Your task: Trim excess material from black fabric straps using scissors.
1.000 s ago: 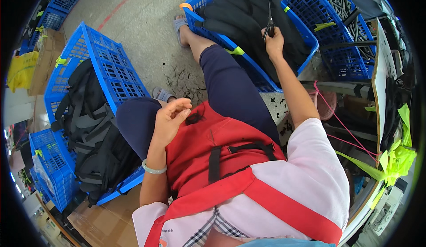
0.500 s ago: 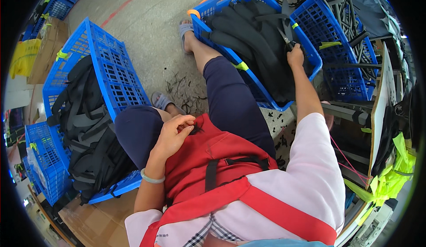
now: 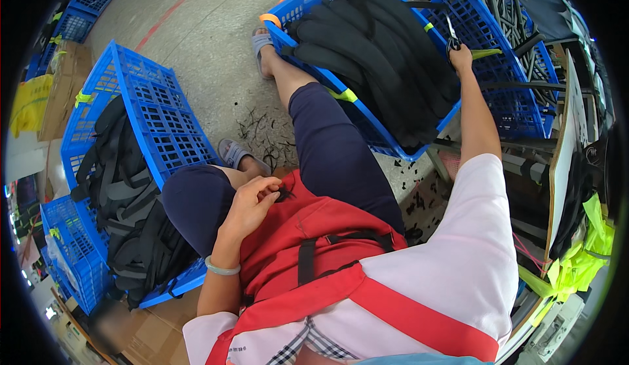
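My right hand (image 3: 462, 59) is closed around the handles of a pair of scissors (image 3: 451, 27), at the right side of a blue basket (image 3: 385, 143). Long black padded straps (image 3: 373, 57) fill that basket. A dark strap (image 3: 426, 4) stretches over its far right rim, close to the scissors' blades. My left hand (image 3: 249, 206) rests over my lap with its fingers curled toward the thumb. Dark scraps (image 3: 285, 194) show at its fingertips, against my red apron (image 3: 282, 240); whatever lies inside the fingers is hidden.
To my left, a tilted blue basket (image 3: 157, 113) holds black and grey straps (image 3: 134, 201). Another blue basket (image 3: 488, 31) stands at the far right, beside dark strips (image 3: 501, 11). Black offcuts (image 3: 268, 135) litter the floor. Bright yellow fabric (image 3: 583, 260) hangs at right.
My right hand has moved right and away from me with the scissors, off the middle of the straps. The padded straps now lie more exposed. My left hand stays over my lap.
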Demonstrator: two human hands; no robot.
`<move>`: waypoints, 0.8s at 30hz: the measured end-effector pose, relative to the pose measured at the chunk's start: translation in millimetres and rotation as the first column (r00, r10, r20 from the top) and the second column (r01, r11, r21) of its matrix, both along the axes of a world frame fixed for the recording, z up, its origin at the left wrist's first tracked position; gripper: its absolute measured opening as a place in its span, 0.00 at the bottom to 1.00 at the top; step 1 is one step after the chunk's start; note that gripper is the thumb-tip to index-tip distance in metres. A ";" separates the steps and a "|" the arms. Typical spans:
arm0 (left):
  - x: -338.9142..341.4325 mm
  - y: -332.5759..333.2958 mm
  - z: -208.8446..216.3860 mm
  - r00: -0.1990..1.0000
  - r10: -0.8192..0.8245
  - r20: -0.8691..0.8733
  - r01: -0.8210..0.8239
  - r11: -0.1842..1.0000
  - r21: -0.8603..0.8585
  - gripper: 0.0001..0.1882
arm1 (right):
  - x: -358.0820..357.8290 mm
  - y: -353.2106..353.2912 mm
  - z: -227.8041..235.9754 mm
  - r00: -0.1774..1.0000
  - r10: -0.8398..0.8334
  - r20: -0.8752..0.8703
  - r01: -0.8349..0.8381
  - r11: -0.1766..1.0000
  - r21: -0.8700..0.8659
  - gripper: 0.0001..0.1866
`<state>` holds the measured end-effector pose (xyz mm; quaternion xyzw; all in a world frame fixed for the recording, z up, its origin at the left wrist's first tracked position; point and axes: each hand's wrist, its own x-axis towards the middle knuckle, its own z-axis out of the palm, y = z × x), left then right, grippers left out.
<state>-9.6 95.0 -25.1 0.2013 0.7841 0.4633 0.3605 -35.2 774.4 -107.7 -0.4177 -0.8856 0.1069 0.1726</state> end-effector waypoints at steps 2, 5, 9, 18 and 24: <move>-0.1 2.0 2.4 1.000 0.011 0.001 -0.011 0.999 -0.030 0.12 | -3.9 -13.5 -25.0 0.987 -0.093 -0.133 0.083 0.994 -0.078 0.17; 0.2 7.2 1.7 1.000 0.025 0.013 -0.025 0.999 -0.021 0.12 | -13.7 -37.1 -39.6 0.974 0.125 -0.189 -0.136 0.990 -0.047 0.14; 0.8 -5.5 1.0 0.998 0.061 -0.004 -0.061 0.993 -0.104 0.12 | -57.8 -112.6 -60.9 0.978 0.210 -0.016 -0.210 0.965 -0.160 0.16; -4.5 -9.4 15.3 0.957 0.248 -0.150 -0.187 0.924 0.334 0.07 | -29.9 -26.2 -71.4 0.957 0.243 0.158 -0.252 0.967 0.038 0.26; 1.3 -166.7 58.6 0.523 0.845 0.110 -0.769 0.413 0.487 0.08 | -16.2 -255.8 5.0 0.786 0.404 -0.468 -0.604 0.663 -0.443 0.13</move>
